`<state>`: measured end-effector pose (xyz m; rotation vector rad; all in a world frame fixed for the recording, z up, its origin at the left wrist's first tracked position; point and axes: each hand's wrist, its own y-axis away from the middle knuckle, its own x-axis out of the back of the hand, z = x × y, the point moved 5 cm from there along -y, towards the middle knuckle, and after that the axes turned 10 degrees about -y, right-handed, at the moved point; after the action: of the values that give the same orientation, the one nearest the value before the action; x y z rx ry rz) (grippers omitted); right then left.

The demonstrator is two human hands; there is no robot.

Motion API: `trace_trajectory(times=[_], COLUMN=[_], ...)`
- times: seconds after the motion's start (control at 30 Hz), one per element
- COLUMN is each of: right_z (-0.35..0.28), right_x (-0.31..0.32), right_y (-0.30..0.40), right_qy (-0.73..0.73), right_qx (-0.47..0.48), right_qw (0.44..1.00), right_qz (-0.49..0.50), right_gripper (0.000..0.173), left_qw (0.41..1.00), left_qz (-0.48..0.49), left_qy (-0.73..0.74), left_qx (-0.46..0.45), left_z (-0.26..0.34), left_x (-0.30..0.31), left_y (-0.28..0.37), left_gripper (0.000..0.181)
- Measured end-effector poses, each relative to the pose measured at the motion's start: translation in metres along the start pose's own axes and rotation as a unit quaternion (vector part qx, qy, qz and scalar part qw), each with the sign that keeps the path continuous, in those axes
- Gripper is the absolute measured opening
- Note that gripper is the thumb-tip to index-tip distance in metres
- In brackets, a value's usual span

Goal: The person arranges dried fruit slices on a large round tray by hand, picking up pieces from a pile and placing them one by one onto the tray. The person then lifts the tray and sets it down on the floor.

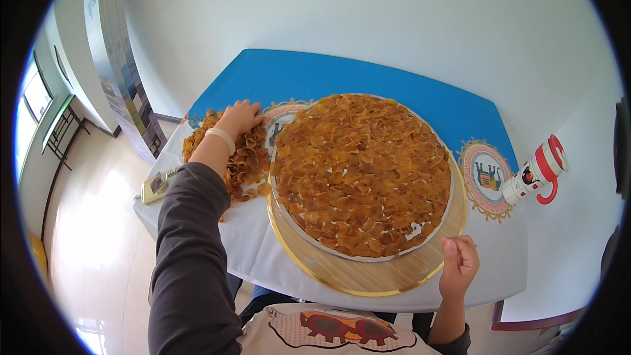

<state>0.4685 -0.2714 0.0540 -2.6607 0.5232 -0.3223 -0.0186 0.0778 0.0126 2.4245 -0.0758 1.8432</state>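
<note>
A round white tray in front of me is covered with overlapping thin brown dried slices, with small white gaps near its lower right. It rests on a larger round wooden board with a gold rim. To the left lies a heaped pile of the same kind of slices. My left hand rests on the upper part of that pile, fingers curled; whether it grips any slices is hidden. By the board's lower right edge, my right hand is held with curled fingers, and what lies between them cannot be made out.
A red and white handled cup stands at the right beside an elephant-patterned placemat. Another placemat is partly under the tray. A yellowish phone-like case lies at the left table edge. A wall is behind the blue-and-white tablecloth.
</note>
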Motion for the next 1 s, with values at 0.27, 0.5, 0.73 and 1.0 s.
trace_trajectory(times=[0.27, 0.5, 0.73, 1.0], right_z=[0.002, 0.002, 0.001, 0.027], right_x=[0.016, 0.021, 0.018, -0.004], right_y=[0.006, 0.009, 0.009, 0.017], right_qy=[-0.022, -0.032, -0.047, -0.347], right_qx=[0.003, -0.002, -0.004, -0.208], right_qw=[1.000, 0.999, 0.999, 0.914], right_qz=[0.021, 0.020, 0.019, -0.035], right_gripper=[0.012, 0.012, 0.011, 0.025], left_qw=[0.994, 0.988, 0.989, 0.945], left_qz=[0.051, 0.119, 0.139, 0.181], left_qy=[-0.066, -0.038, -0.007, 0.267], left_qx=[-0.069, -0.086, -0.052, 0.051], left_z=[0.004, 0.015, 0.007, -0.016], left_x=[-0.012, -0.008, 0.000, 0.039], left_y=[-0.008, -0.002, -0.003, 0.021], left_gripper=[0.034, 0.032, 0.035, 0.040])
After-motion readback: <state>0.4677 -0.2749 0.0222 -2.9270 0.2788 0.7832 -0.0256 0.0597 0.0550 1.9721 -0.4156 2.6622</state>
